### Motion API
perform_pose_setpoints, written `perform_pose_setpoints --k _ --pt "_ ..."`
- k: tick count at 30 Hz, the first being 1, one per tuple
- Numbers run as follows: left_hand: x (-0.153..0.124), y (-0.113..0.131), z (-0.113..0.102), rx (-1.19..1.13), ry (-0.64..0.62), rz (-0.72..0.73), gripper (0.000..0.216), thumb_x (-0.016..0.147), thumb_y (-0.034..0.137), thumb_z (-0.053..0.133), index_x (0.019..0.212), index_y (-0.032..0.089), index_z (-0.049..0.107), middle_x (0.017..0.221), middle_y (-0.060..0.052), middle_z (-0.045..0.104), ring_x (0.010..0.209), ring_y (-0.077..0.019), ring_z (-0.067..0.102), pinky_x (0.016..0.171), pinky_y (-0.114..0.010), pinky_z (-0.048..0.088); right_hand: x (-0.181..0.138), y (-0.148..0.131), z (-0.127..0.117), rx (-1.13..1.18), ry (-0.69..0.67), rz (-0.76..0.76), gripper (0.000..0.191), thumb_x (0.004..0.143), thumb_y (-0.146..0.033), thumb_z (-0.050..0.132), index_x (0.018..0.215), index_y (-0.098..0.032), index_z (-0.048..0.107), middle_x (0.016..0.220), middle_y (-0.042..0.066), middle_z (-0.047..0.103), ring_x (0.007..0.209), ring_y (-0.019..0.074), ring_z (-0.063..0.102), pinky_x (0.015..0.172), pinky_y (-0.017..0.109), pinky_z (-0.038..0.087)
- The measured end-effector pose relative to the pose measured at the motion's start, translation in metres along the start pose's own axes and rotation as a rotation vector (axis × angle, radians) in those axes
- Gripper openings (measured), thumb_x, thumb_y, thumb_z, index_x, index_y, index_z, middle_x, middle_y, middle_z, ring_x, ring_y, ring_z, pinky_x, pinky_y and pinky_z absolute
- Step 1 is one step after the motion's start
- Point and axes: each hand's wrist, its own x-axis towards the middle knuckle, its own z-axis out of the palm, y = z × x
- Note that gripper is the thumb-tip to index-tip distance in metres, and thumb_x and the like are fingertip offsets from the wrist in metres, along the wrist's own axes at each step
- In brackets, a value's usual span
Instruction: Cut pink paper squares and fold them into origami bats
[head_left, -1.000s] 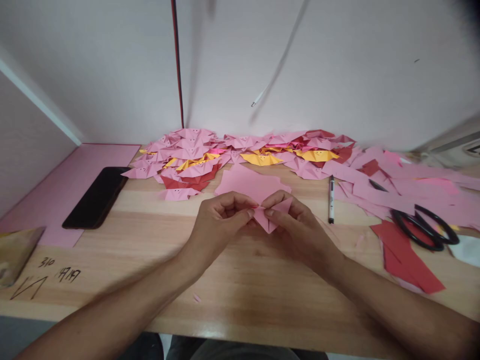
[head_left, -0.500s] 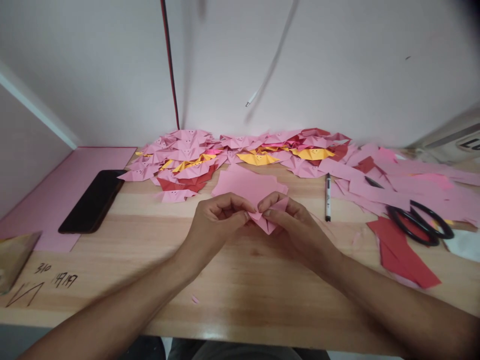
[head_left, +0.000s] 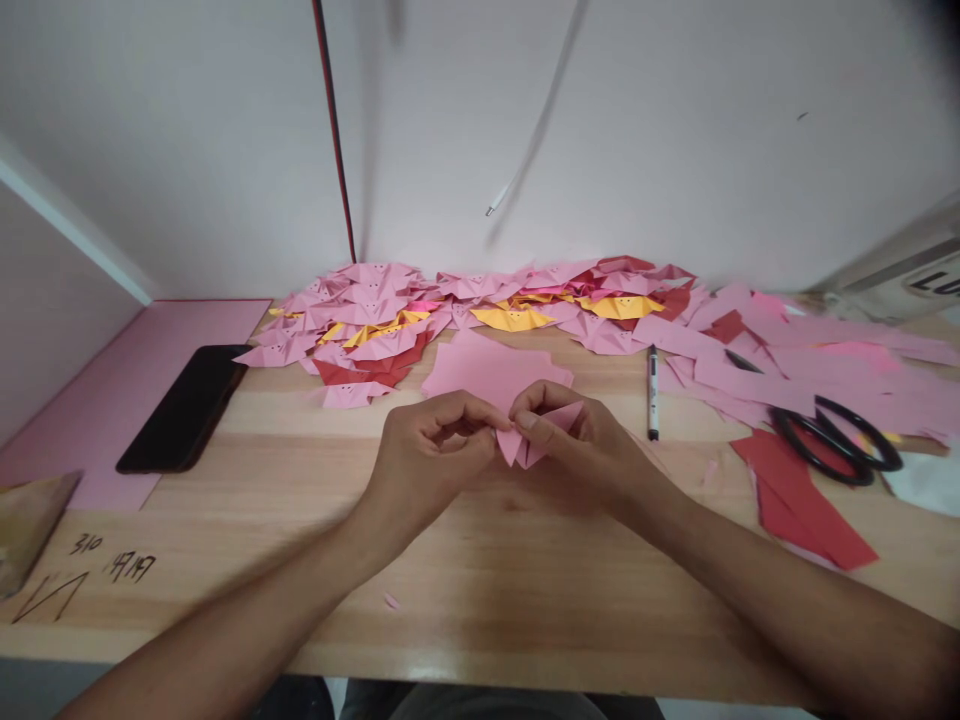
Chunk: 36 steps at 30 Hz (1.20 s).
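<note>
Between my hands is a small piece of folded pink paper (head_left: 559,425), held just above the table, with two pointed flaps hanging down. My left hand (head_left: 442,435) pinches its left edge between thumb and fingertips. My right hand (head_left: 574,430) grips the other side, the thumb pressed on the front near the middle fold. The fingers behind the paper are partly hidden. Just beyond my hands lies a stack of flat pink paper sheets (head_left: 495,368).
Folded pink, yellow and red paper figures (head_left: 367,300) with drawn faces pile along the wall. A black phone (head_left: 184,408) lies on pink sheet (head_left: 217,320) at left. To the right are a marker (head_left: 653,395), pink offcuts (head_left: 780,385), red paper (head_left: 806,510) and black-handled scissors (head_left: 832,445).
The folded paper has turned and its flaps have shifted, so two separate points now hang down. Both hands keep their pinch with small finger movements. The view has shifted slightly.
</note>
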Motion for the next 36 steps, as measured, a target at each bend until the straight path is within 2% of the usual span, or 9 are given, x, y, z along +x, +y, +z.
perform_pose_setpoints --k 11,15,20,26,36 --pt "-0.0003 0.0017 -0.0012 -0.014 -0.002 0.057 0.015 0.071 0.009 0.059 0.075 0.019 0.07 0.071 0.003 0.066 0.065 -0.0065 0.058 0.057 -0.014 0.043 -0.0022 0.0056 -0.0004 -0.063 0.044 -0.021 0.024 0.088 -0.035 0.056 0.072 -0.016 0.058 0.068 -0.001 0.054 0.062 0.0098 0.048 0.057 0.023 0.036" --pt "0.0016 0.0051 -0.0014 -0.089 -0.046 0.011 0.012 0.076 0.012 0.059 0.082 0.018 0.066 0.074 0.003 0.064 0.066 -0.0064 0.058 0.058 -0.014 0.044 -0.0019 0.005 0.0005 -0.11 0.099 -0.066 0.024 0.089 -0.032 0.055 0.071 -0.016 0.058 0.069 -0.002 0.055 0.062 0.0093 0.05 0.058 0.022 0.038" --pt "0.0025 0.0022 0.0012 -0.091 -0.13 -0.064 0.01 0.079 0.025 0.064 0.082 0.016 0.064 0.074 0.001 0.064 0.065 -0.0084 0.056 0.059 -0.018 0.045 -0.0054 0.0076 0.0034 -0.233 0.147 -0.14 0.018 0.088 -0.029 0.056 0.074 -0.018 0.058 0.067 -0.003 0.057 0.062 0.0092 0.053 0.058 0.021 0.039" --pt "0.0013 -0.0016 0.0006 -0.003 -0.108 -0.092 0.007 0.078 0.021 0.064 0.074 0.015 0.064 0.07 0.001 0.062 0.064 -0.0088 0.053 0.057 -0.02 0.04 -0.009 0.0069 0.0055 -0.367 0.135 -0.231 0.016 0.089 -0.025 0.055 0.076 -0.018 0.058 0.068 -0.002 0.059 0.062 0.0092 0.053 0.057 0.022 0.039" --pt "0.0005 0.0042 -0.0002 0.109 -0.072 -0.045 0.009 0.08 0.017 0.057 0.076 0.016 0.065 0.072 0.002 0.063 0.067 -0.0102 0.053 0.06 -0.02 0.039 -0.0065 0.009 0.0026 -0.443 0.14 -0.219 0.012 0.089 -0.025 0.054 0.079 -0.019 0.057 0.072 -0.002 0.059 0.066 0.0107 0.054 0.06 0.024 0.04"
